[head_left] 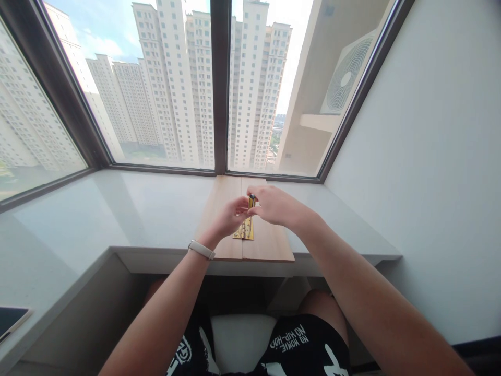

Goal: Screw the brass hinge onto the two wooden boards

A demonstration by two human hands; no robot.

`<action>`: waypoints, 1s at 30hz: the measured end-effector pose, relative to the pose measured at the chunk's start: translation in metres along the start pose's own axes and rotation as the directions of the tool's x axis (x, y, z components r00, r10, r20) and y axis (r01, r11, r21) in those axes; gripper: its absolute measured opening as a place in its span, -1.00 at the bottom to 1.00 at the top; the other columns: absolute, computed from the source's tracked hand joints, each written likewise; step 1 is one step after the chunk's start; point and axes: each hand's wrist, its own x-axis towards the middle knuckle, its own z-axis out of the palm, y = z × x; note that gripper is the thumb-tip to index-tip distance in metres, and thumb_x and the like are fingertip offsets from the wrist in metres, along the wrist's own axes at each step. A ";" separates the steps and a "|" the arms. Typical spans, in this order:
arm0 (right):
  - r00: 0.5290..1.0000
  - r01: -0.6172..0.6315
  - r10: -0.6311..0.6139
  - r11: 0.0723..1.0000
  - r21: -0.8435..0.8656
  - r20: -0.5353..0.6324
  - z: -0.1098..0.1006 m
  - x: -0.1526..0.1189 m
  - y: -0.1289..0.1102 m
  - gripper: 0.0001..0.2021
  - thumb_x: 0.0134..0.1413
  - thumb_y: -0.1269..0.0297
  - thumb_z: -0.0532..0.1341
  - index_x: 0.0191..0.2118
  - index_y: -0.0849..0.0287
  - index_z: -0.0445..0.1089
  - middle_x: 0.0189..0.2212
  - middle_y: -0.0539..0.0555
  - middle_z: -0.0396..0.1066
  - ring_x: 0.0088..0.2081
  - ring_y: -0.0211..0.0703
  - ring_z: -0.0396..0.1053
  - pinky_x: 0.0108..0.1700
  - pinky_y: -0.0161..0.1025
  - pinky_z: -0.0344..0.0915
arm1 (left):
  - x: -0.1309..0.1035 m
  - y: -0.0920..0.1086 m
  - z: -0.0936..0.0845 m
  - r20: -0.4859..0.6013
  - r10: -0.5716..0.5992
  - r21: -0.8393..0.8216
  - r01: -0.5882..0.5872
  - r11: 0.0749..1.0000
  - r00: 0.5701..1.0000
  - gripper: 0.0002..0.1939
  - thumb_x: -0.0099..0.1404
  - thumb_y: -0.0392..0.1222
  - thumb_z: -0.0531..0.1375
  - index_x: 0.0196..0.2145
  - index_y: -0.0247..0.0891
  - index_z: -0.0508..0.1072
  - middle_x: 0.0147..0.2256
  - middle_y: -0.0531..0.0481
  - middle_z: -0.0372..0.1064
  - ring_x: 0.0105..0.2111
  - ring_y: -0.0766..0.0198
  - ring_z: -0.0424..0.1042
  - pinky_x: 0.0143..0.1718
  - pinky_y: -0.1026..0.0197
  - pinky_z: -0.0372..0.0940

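Two light wooden boards (270, 245) lie side by side on the white counter, with a seam between them. A gold butterfly-type hinge (243, 230) rests across that seam, partly hidden by my hands. Just above it, a small upright gold-and-black piece (251, 201) is pinched between the thumb and fingers of my right hand (270, 203); its exact kind is unclear. My left hand (231, 215), its wrist in a pale band, is closed beside that piece, fingers curled close to it. What those left fingers grip is too small to make out.
A dark-framed window (221, 104) stands behind the boards' far end. The white counter (156, 214) extends to both sides, with a dark-screened device (12, 319) at its left edge. A white wall (422, 183) rises at right. The boards' near end overhangs the counter's front edge.
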 end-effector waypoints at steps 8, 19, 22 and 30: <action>0.968 -0.245 0.234 0.959 -0.142 -0.090 -0.002 0.002 -0.017 -0.62 0.31 0.01 0.08 -0.21 0.21 0.48 -0.28 0.24 0.50 -0.23 0.02 0.46 -0.23 -0.18 0.25 | -0.001 0.006 0.007 -0.115 0.019 0.154 -0.001 0.988 0.993 -0.79 0.21 -0.14 0.32 -0.33 -0.25 0.35 -0.39 0.04 0.40 -0.37 0.29 0.45 -0.33 0.23 0.34; 0.989 -0.141 0.131 0.978 -0.151 -0.071 0.004 0.005 -0.012 -0.78 0.30 0.24 0.09 -0.25 0.21 0.44 -0.35 0.17 0.49 -0.31 -0.06 0.43 -0.35 -0.24 0.17 | -0.002 0.005 0.003 -0.090 -0.010 0.159 0.025 0.987 0.996 -0.76 0.20 -0.12 0.34 -0.25 -0.23 0.40 -0.30 -0.05 0.47 -0.26 0.19 0.49 -0.25 0.15 0.38; 0.998 -0.067 0.065 0.991 -0.114 -0.025 0.001 0.005 -0.008 -0.88 0.25 0.33 0.14 -0.23 0.19 0.41 -0.32 0.13 0.48 -0.32 -0.12 0.41 -0.37 -0.28 0.12 | -0.002 0.005 0.000 -0.027 -0.012 0.081 0.014 0.997 1.000 -0.77 0.26 -0.13 0.29 -0.14 -0.22 0.44 -0.19 -0.09 0.49 -0.14 0.15 0.50 -0.13 0.09 0.39; 1.000 0.013 -0.014 0.999 -0.043 -0.017 -0.003 0.000 -0.005 -0.88 0.21 0.43 0.16 -0.18 0.18 0.42 -0.24 0.11 0.48 -0.22 -0.17 0.40 -0.28 -0.32 0.15 | 0.000 0.005 0.001 0.015 0.002 -0.006 -0.002 1.000 1.000 -0.83 0.28 -0.15 0.26 -0.19 -0.24 0.47 -0.24 -0.08 0.51 -0.19 0.16 0.50 -0.08 0.06 0.40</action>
